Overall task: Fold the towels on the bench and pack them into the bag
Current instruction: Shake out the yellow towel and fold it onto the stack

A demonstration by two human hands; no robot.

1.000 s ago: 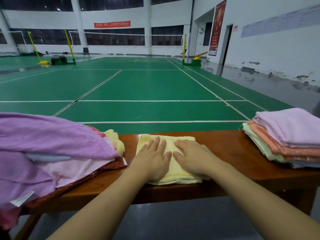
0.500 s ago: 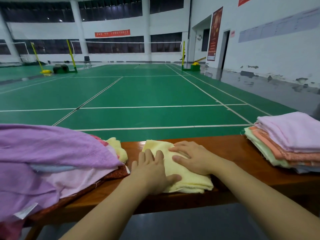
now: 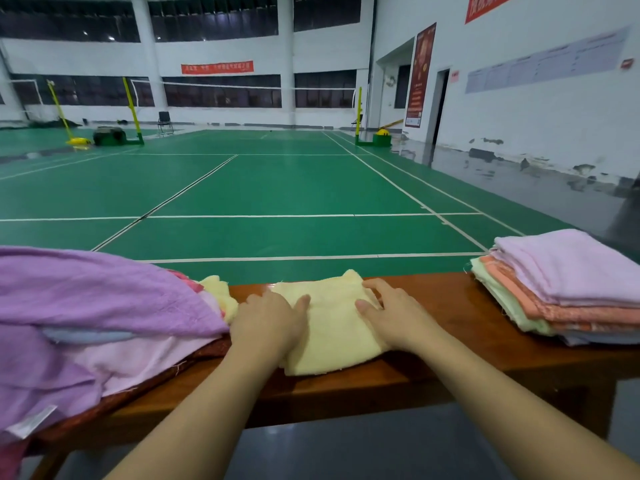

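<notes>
**Gripping a folded yellow towel at both side edges, mid-bench**

Location: a wooden bench [image 3: 433, 306] at the edge of a green badminton court [image 3: 277, 188], seen from the head camera.

Item under handling: one pale yellow towel [image 3: 332, 327], folded to a small rectangle, lying flat on the bench top at centre, its near edge close to the bench's front edge.

Left hand [image 3: 268, 322]: placed on the towel's left edge, palm down. The thumb lies on top of the cloth, pointing right; the fingers curl down over the left edge, and their tips are hidden, so whether they reach under the cloth cannot be told.

Right hand [image 3: 391, 315]: placed on the towel's right edge. The thumb rests on the upper face, pointing left; the fingers are held close together and bend over the far right corner, holding the cloth.

Left of the hands: a loose heap of unfolded towels [image 3: 97, 317], purple on top, with pink, light blue and a yellow piece showing beneath. The heap touches the left hand's outer side.

Right end of the bench: a stack of folded towels [image 3: 568, 289], lilac on top, then orange and pale green layers, well apart from the yellow towel.
</notes>
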